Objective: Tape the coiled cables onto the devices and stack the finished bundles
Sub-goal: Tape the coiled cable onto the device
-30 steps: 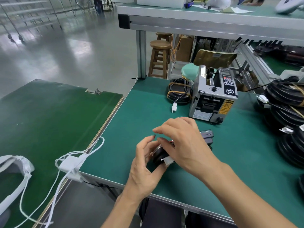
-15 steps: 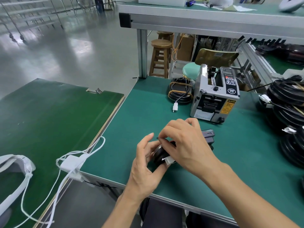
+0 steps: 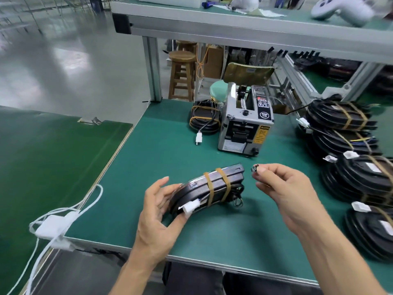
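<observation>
Two tan tape bands [image 3: 217,186] already cross the bundle [image 3: 207,189], which lies tilted on the green mat near the table's front edge [image 3: 191,259]. My left hand [image 3: 158,211] cups its rounded end; my right hand [image 3: 282,188] pinches a small dark piece [image 3: 254,168] just beside it. It looks stiff, slick and fairly light, so I would grip across the taped middle. Open mat lies between it and the finished stack [image 3: 350,158] on the right.

Wooden stool [image 3: 182,75] beyond the bench

A white cable [image 3: 63,218] trails over the neighbouring green board [image 3: 49,158].
</observation>
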`<state>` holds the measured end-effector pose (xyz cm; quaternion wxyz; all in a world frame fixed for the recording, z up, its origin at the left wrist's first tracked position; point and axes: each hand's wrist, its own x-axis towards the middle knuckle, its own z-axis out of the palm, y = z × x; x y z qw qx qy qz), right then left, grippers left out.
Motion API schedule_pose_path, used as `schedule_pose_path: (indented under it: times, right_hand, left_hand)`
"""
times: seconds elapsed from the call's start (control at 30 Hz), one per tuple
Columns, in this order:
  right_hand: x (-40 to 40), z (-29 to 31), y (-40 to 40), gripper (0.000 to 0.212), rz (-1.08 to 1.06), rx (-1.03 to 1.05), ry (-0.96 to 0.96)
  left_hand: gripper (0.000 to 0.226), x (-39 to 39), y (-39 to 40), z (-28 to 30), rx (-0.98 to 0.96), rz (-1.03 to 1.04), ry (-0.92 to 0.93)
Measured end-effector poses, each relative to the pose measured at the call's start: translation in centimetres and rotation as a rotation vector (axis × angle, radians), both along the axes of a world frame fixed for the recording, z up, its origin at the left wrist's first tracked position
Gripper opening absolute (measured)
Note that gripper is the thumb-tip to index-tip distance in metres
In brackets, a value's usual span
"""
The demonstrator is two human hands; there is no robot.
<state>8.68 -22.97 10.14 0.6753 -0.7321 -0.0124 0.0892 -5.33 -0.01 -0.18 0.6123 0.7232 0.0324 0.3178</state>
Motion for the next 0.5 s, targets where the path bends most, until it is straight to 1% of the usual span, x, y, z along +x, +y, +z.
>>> schedule_pose_path:
  times: [0.1, 0.23, 0.5]
  right_hand:
    - [-0.1, -0.1, 1.3, 0.013, 0.035, -0.019, 0.001]
    - [-0.2, -0.1, 2.4, 0.011, 0.024, -0.052, -0.028]
    - [-0.5, -0.5, 3.1, 0.015, -0.028, -0.067, -0.073]
  left_hand:
    - [0.076, 0.0, 0.1, -0.1, -0.003, -0.005, -0.004]
    - [0.076, -0.1, 0.1, -0.4, -0.011, -0.004, 0.001]
    - [0.077, 0.0, 0.1, -0.5, 0.019, 0.002, -0.007]
